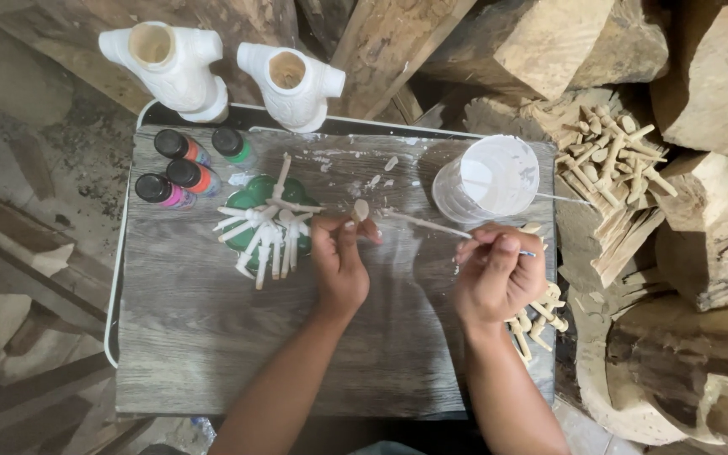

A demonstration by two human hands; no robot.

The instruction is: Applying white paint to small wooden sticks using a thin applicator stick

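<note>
Here, the left hand (339, 261) pinches a small pale wooden peg (361, 210) upright above the grey surface (195, 337); the right hand (499, 274) grips a thin paintbrush (423, 223), pointing left at it.

Bottles (180, 167) left of cup (489, 177)

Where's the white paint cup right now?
In the head view, the white paint cup sits at the board's far right, just above the right hand.
</note>
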